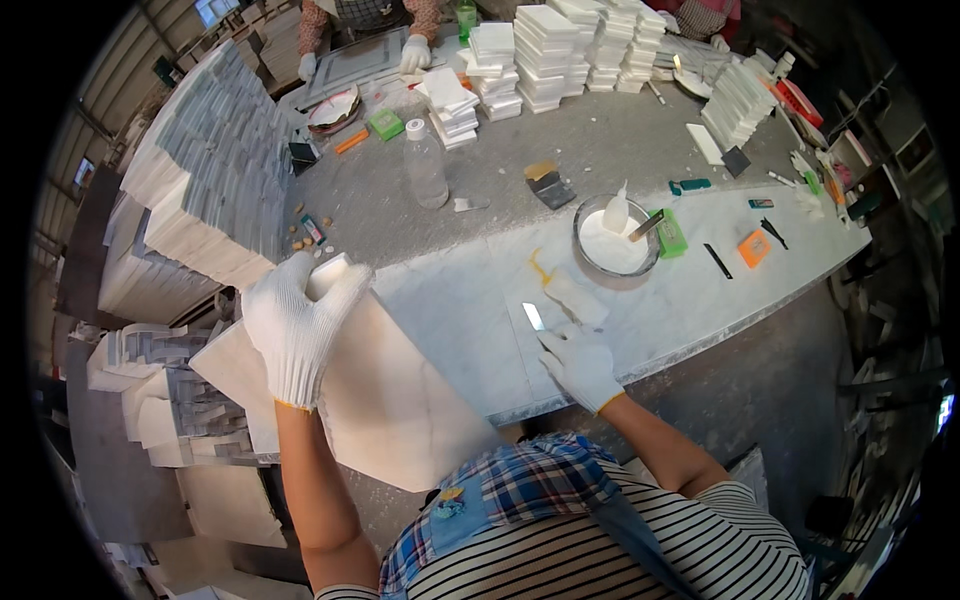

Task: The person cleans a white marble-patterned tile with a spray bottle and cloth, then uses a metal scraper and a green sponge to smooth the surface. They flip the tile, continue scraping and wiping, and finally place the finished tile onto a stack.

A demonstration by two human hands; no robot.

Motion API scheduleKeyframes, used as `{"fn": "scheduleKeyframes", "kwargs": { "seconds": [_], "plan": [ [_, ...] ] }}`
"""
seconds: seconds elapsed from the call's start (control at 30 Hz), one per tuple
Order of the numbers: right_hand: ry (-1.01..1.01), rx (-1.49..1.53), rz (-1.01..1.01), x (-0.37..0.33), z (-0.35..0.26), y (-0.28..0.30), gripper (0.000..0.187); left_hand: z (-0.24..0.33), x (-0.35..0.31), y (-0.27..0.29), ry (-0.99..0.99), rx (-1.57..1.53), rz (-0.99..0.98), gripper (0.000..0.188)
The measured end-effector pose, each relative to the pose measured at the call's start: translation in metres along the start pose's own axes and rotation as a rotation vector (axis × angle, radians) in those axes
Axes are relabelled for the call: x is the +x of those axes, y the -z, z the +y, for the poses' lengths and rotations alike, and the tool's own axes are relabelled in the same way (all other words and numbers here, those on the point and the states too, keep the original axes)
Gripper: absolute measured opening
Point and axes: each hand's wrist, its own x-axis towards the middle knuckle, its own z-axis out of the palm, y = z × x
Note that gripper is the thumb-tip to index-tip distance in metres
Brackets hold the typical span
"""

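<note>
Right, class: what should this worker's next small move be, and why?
Probably bring the blade across to the slab: the left hand grips the slab's far end, while the right hand holds the blade clear of it.

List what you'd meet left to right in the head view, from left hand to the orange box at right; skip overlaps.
Left hand → clear bottle → right hand → green box → thin black strip → orange box.
</note>
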Motion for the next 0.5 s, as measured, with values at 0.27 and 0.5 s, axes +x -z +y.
{"fn": "scheduleKeyframes", "kwargs": {
  "seconds": [0.27,0.5],
  "plan": [
    [-0.051,0.094,-0.027,-0.063,0.0,0.009,0.021,0.006,-0.004,0.002,0.057,-0.125,0.023,0.046],
    [-0.238,0.094,-0.009,-0.073,-0.008,0.013,0.018,0.018,-0.001,0.002,0.127,-0.046,0.019,0.05]
  ]
}}
